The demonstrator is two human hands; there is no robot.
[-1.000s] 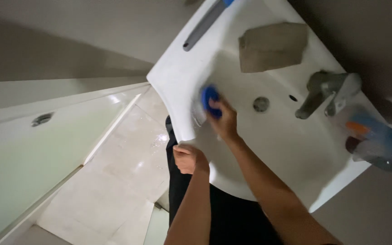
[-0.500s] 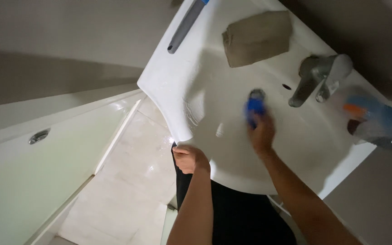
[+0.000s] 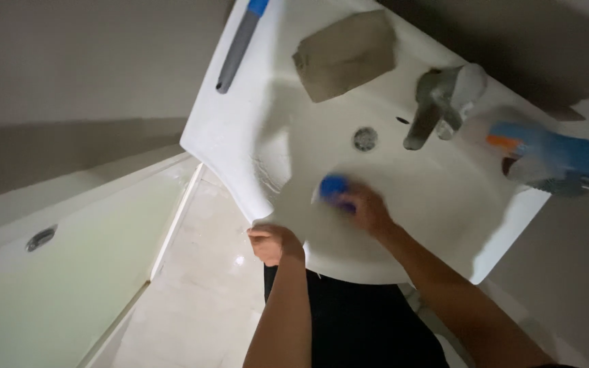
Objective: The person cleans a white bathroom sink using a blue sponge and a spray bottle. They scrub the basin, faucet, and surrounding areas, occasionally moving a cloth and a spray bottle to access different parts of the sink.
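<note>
Sponge, small, rounded and bright blue, sits gripped under the right hand inside the white basin.

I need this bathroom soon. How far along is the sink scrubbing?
Midway, probably. The right hand presses a blue sponge on the basin's near slope; the left hand grips the sink rim. Wet streaks show on the left wall. The tap area, cloth and spray bottle look untouched.
</note>
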